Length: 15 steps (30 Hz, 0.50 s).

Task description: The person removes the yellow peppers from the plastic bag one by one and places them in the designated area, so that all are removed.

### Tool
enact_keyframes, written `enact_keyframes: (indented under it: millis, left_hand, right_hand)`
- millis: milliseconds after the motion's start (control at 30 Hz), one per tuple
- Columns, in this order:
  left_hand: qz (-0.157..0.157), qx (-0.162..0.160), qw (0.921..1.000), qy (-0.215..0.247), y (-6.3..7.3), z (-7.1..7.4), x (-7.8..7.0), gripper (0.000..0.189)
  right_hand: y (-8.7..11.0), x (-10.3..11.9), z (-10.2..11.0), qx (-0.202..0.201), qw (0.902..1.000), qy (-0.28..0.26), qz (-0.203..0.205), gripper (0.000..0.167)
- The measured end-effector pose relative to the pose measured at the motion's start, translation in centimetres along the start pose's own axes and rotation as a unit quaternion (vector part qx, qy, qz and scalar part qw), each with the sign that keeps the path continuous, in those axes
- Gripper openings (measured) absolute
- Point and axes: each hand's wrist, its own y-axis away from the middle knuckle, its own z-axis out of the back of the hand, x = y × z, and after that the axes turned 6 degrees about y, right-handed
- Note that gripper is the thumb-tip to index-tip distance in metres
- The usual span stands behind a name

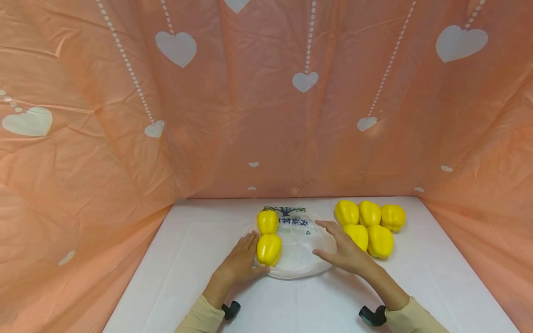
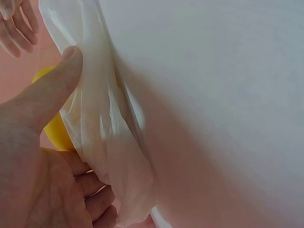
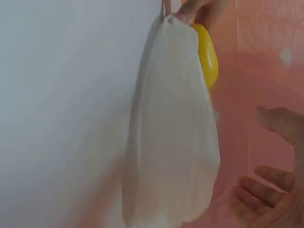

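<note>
Two yellow bell peppers, a rear one point(image 1: 267, 222) and a front one point(image 1: 269, 249), stand in a column on the left part of a white plastic bag point(image 1: 300, 254) printed with a tree and lettering. My left hand point(image 1: 240, 260) lies along the bag's left side, its fingers straight beside the peppers and its thumb at the front one. The left wrist view shows that thumb point(image 2: 66, 71) against the bag's crinkled edge. My right hand point(image 1: 350, 252) hovers over the bag's right side, thumb and fingers spread with nothing between them.
Several more yellow peppers point(image 1: 381, 241) sit close together to the right of the bag, partly behind my right hand. A white cloth point(image 1: 200, 231) covers the table. An orange curtain point(image 1: 270, 138) with hearts hangs along the back and both sides.
</note>
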Motion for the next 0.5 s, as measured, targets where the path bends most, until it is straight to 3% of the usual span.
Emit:
enact_keyframes:
  millis: [200,500]
  left_hand:
    - [0.002,0.003,1.0,0.008,0.1,0.2,-0.1,0.11]
    - [0.003,0.003,1.0,0.005,0.1,0.2,-0.1,0.11]
  right_hand:
    - [-0.7,0.9,-1.5,0.0,0.9998,0.009,0.016,0.076]
    - [-1.5,2.1,-3.6,0.031,0.999,-0.016,0.026,0.076]
